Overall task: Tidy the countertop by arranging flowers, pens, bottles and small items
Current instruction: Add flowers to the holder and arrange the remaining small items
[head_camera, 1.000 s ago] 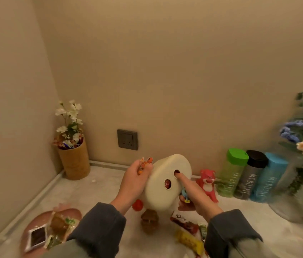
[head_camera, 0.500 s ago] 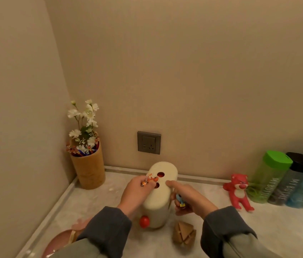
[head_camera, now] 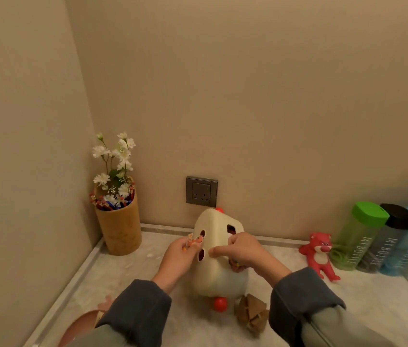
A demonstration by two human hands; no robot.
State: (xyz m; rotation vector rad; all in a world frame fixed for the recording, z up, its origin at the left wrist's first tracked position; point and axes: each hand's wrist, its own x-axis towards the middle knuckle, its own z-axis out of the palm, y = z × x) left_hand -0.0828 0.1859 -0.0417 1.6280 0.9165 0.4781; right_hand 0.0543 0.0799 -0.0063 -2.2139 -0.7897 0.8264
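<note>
cream holder (head_camera: 219, 274) near back edge, left hand (head_camera: 176, 259) grip pinching orange trinkets (head_camera: 192, 241), right hand (head_camera: 248, 254) clutching small toy (head_camera: 236, 264).

My left hand (head_camera: 177, 256) pinches small orange pieces (head_camera: 192, 241) beside the cream holder (head_camera: 219, 271). My right hand (head_camera: 245, 251) lays a forefinger by one hole, its other fingers curled round a small coloured piece (head_camera: 236, 264). From the holder, the bamboo cup (head_camera: 120, 229) of flowers (head_camera: 117, 159) stands at ten o'clock and three bottles (head_camera: 385, 239) at three.
</note>
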